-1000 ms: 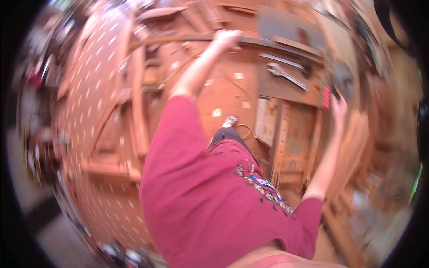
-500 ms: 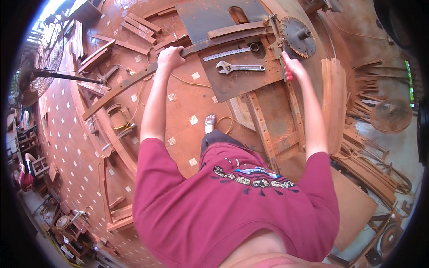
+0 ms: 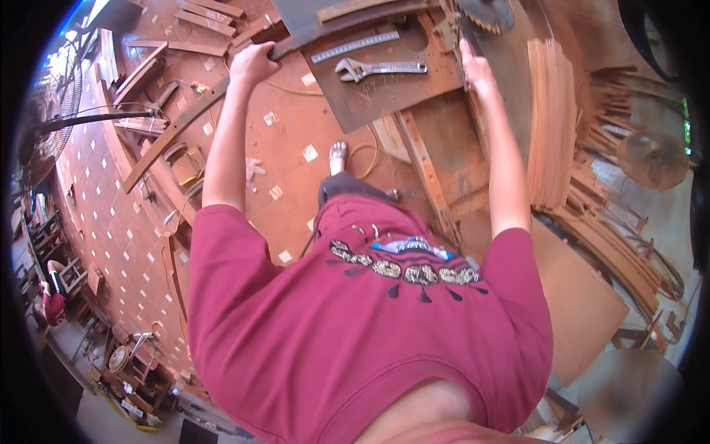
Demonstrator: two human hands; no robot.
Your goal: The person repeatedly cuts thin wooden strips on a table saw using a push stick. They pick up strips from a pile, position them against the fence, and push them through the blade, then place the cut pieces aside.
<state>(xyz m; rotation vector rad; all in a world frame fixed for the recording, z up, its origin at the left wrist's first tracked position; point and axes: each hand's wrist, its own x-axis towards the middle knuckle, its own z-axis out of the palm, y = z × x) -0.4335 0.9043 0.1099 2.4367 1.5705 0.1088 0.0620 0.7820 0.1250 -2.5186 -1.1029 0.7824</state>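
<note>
My left hand [image 3: 253, 63] is closed round a long dark wooden strip [image 3: 174, 137], which runs from the lower left up across the saw table [image 3: 355, 100]. At the table's right side, my right hand [image 3: 477, 72] has a finger stretched forward along a metal edge and the others curled; what they grip is hidden. Just beyond it is a toothed circular saw blade [image 3: 489, 13], partly cut off by the picture's top. Between my hands, an adjustable wrench [image 3: 381, 69] and a steel ruler [image 3: 355, 46] lie on the table.
Stacked curved wooden boards [image 3: 551, 126] stand to the right of the saw table. Wood pieces [image 3: 207, 24] lie on the tiled floor at far left, with a standing fan [image 3: 70, 111] near them. A yellow cable [image 3: 362, 152] loops by my foot. Another person [image 3: 53, 303] is at the left rim.
The whole view has shifted, so table, blade and hands sit higher and further left. The red handle at my right hand no longer shows. My left hand keeps its grip on the strip.
</note>
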